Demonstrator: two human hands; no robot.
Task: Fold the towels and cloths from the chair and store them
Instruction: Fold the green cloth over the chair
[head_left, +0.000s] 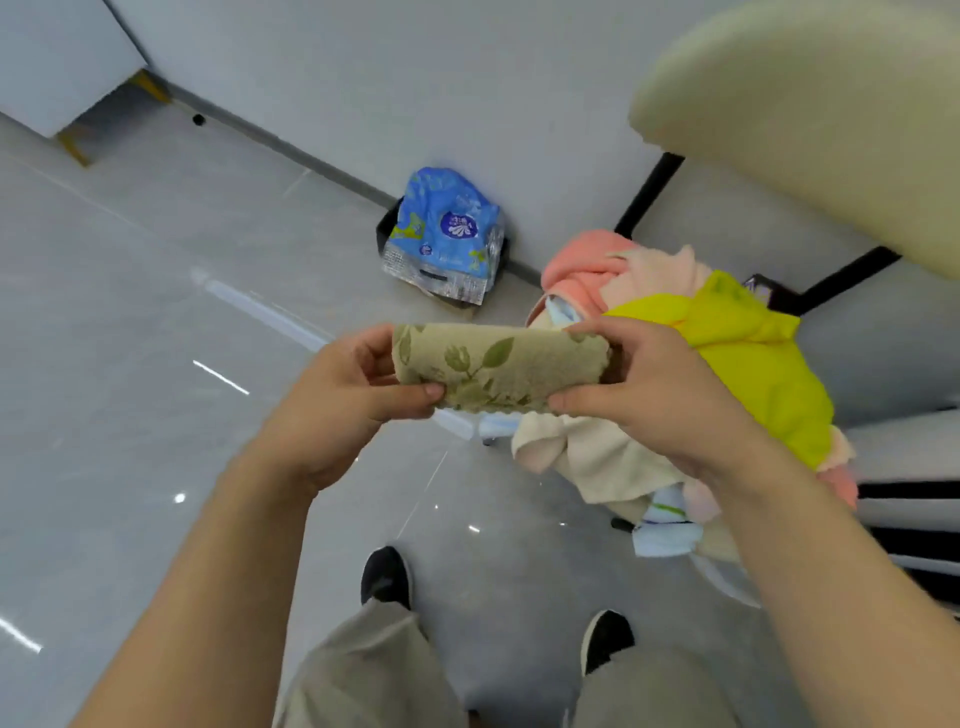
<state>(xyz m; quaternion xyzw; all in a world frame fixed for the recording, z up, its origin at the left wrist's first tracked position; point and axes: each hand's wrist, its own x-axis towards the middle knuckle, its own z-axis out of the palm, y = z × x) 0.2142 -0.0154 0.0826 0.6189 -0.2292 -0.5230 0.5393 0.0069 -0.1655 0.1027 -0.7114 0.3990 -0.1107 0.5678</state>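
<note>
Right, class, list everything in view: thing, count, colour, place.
folded towel: one, beige with green leaves, between both grips
cloth pile: one, pink, peach, yellow-green, cream, blue, at right
plastic pack: one, blue, on floor by wall
cabinet: one, white, yellow legs, top left
padded furniture: one, cream, top right
shoes: two, black, bottom
left grip: one, holds towel's left end
right grip: one, holds towel's right end

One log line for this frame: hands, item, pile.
stage: folding | left hand: grips folded leaf-print cloth, left end | right hand: grips right end | cloth pile: unfolded, heaped at right
</note>
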